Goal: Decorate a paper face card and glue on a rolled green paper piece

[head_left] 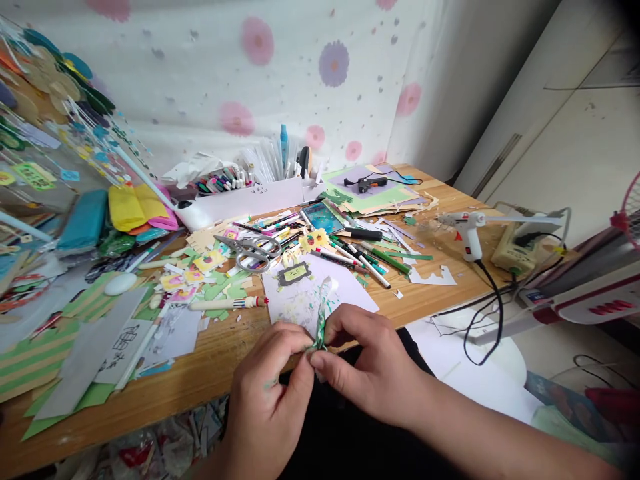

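Observation:
A small twisted green-and-white strip (321, 320) stands up between my hands at the front edge of the table; its material is hard to tell. My left hand (274, 381) pinches its lower end between thumb and fingers. From the other side, my right hand (369, 365) grips the same end, thumb tip close to the left one. The strip's whitish top rises above my fingers, and its bottom is hidden by them. Behind it lies a white sheet (345, 291) with scribbles and a dark-framed paper piece (295, 273) on it.
Grey scissors (253, 252) rest among scattered markers (360, 257) and paper scraps. A white glue gun (469, 235) stands at the right near a power strip (525, 243), its cord hanging over the edge. A black glue gun (373, 183) lies at the back. Paper sheets (85, 360) cover the left.

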A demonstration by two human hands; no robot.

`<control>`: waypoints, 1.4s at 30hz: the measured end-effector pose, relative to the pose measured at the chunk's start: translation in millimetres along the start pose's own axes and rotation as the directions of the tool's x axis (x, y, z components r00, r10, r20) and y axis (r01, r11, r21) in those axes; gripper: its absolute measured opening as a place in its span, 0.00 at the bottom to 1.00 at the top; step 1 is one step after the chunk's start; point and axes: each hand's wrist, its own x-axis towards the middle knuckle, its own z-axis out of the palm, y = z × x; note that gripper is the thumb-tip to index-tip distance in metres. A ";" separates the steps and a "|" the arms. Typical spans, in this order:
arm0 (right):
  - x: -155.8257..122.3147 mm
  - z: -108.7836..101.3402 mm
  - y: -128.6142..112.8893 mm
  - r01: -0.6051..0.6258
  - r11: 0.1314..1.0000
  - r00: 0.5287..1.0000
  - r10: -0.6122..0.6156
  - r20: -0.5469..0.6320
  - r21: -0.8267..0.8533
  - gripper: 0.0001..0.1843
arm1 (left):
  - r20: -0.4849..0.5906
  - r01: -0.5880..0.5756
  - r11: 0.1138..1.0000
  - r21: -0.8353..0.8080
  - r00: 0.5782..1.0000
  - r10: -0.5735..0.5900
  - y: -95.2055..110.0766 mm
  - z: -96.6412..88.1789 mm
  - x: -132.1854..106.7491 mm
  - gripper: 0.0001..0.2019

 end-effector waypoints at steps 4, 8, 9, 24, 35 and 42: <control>0.1 1.7 0.5 0.027 0.999 0.999 -0.027 -0.024 -0.023 0.07 | -0.030 -0.001 1.000 -0.013 1.000 0.000 3.0 -1.4 -0.6 0.08; 0.6 2.2 -2.0 0.091 0.991 0.995 -0.095 -0.034 -0.101 0.05 | -0.036 -0.007 1.000 0.005 0.999 0.008 3.1 -2.6 -3.6 0.08; 0.6 2.7 -2.6 0.117 0.981 0.991 -0.125 -0.041 -0.153 0.04 | -0.041 -0.026 0.999 0.022 0.999 0.027 2.6 -2.2 -4.3 0.08; 4.7 9.8 -4.8 0.274 0.833 0.957 -0.285 0.052 -0.481 0.08 | 0.156 0.166 0.985 0.040 0.973 -0.170 -13.0 -9.2 -0.1 0.06; 4.0 17.4 -1.2 0.329 0.742 0.929 -0.367 0.058 -0.584 0.11 | 0.031 -0.039 0.922 0.386 0.999 0.029 -2.6 -10.0 4.7 0.07; 3.8 13.0 -4.1 0.276 0.874 0.957 -0.289 0.027 -0.399 0.06 | 0.046 -0.031 0.940 0.340 0.999 0.016 0.0 -11.8 5.0 0.09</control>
